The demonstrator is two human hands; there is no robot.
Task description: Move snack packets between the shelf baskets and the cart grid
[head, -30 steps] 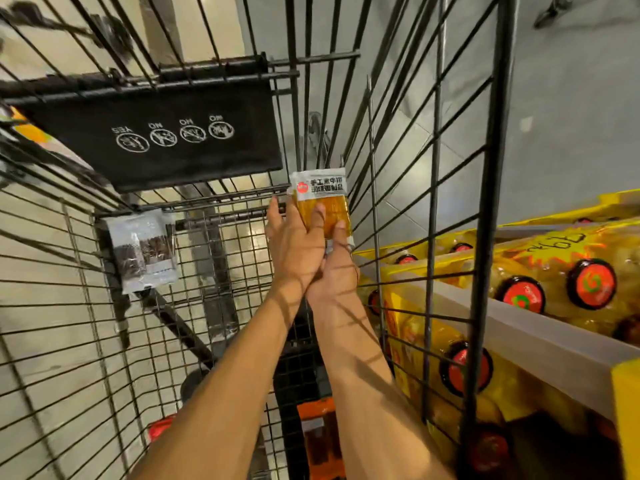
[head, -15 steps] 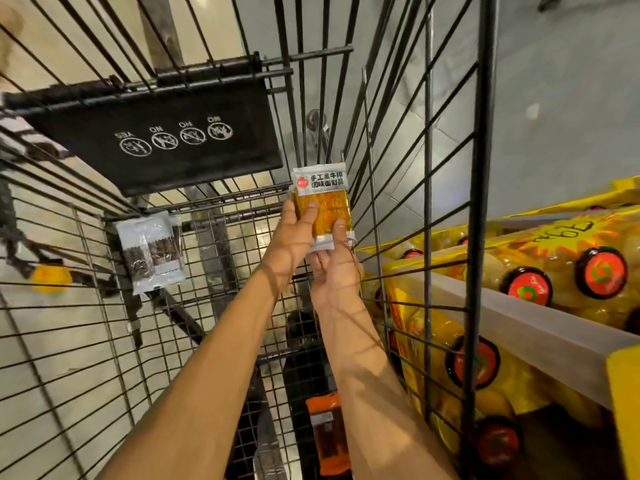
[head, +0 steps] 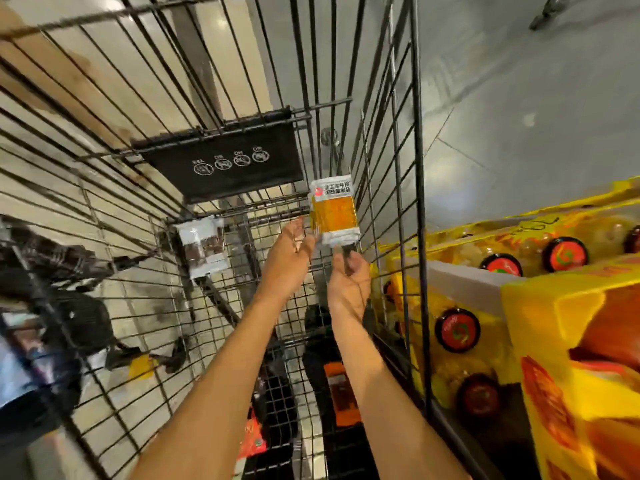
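An orange snack packet [head: 333, 210] with a white label top stands upright against the far wire wall of the cart grid [head: 263, 216]. My left hand [head: 289, 251] is just left of and below it, fingers relaxed, fingertips at its lower left corner. My right hand [head: 348, 273] is under the packet, thumb and fingers pinching at its bottom edge, with something small and dark between them. A grey-white packet [head: 202, 245] with dark contents hangs on the same wall further left.
A black flap with white icons [head: 225, 161] hangs above the packets. On the cart floor lie an orange packet [head: 341, 393] and a red one [head: 252, 441]. Beyond the right cart wall [head: 417, 237] are yellow packs of red-capped bottles [head: 457, 330] and a yellow carton [head: 571, 358].
Both hands have slid down off the orange packet's face; it stays up on the wire wall. My left palm no longer covers it. The view has tilted and pulled back.
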